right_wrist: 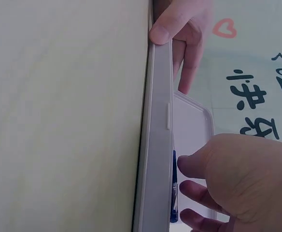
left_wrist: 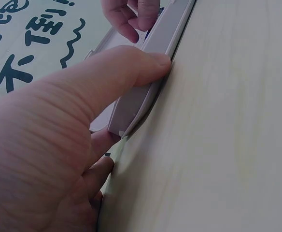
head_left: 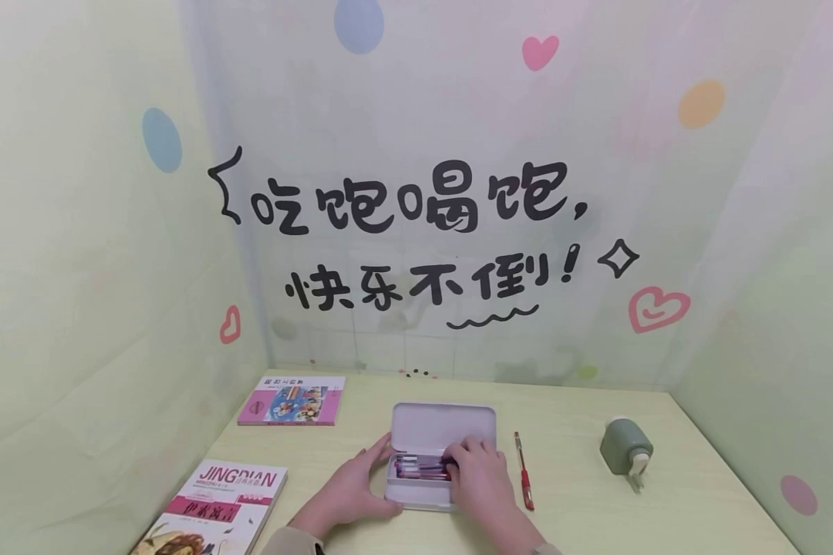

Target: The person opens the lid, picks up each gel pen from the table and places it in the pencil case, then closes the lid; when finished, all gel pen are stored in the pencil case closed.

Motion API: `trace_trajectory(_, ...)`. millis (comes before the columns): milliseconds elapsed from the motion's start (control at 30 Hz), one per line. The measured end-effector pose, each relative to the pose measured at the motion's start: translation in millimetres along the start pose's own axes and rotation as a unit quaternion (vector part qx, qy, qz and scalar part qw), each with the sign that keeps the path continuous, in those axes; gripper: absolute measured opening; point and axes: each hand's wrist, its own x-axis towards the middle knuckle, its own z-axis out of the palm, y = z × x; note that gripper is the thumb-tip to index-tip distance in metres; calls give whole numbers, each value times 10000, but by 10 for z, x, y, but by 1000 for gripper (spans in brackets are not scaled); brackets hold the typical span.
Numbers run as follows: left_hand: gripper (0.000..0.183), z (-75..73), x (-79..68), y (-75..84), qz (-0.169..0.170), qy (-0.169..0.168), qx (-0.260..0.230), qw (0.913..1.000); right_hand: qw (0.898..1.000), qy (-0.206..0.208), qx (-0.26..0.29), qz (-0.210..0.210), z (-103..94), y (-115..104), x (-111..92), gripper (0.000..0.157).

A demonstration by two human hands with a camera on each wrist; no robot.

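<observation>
A pale lilac pencil case [head_left: 416, 497] stands on the table with its lid [head_left: 444, 426] raised at the back. Inside lie several pens [head_left: 419, 467], some red and some blue. My left hand [head_left: 357, 486] grips the case's left end, the thumb on its front wall and the fingers round the side, as the left wrist view shows. Over the right part of the case is my right hand [head_left: 482, 478], its fingers bent and spread apart. In the right wrist view its fingertips are close beside a blue pen [right_wrist: 174, 164] that shows above the front rim.
A red pen [head_left: 524, 478] lies on the table right of the case. Farther right a grey-green bottle [head_left: 626, 447] lies on its side. Two books are at the left, a pink-and-white one [head_left: 211, 509] in front and another [head_left: 291, 401] behind. Printed curtains [head_left: 423, 347] enclose the table.
</observation>
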Motion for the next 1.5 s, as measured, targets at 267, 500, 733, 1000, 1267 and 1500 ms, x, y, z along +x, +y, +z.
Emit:
trace_trajectory(267, 134, -1, -2, 18, -67, -14, -4, 10000, 9986, 278, 272, 346, -44, 138, 5, 24)
trace_trajectory(500, 134, -3, -3, 20, -33, -20, -20, 10000, 9931, 890, 635, 425, -95, 338, -54, 36)
trace_trajectory(733, 134, 8, 4, 10, -71, -32, -28, 10000, 9888, 435, 847, 1150, -201, 551, -146, 45)
trace_trajectory(1000, 133, 18, 3, -13, -76, -9, 26, 10000, 9827, 285, 843, 1626, -324, 773, -252, 49)
trace_trajectory(1267, 135, 23, 16, -44, -69, 18, 78, 9999, 9760, -124, 871, 1991, -304, 916, -313, 57)
trace_trajectory(1500, 135, 29, 27, -59, -45, 3, 58, 10000, 9713, -522, 814, 2171, -268, 982, -347, 53)
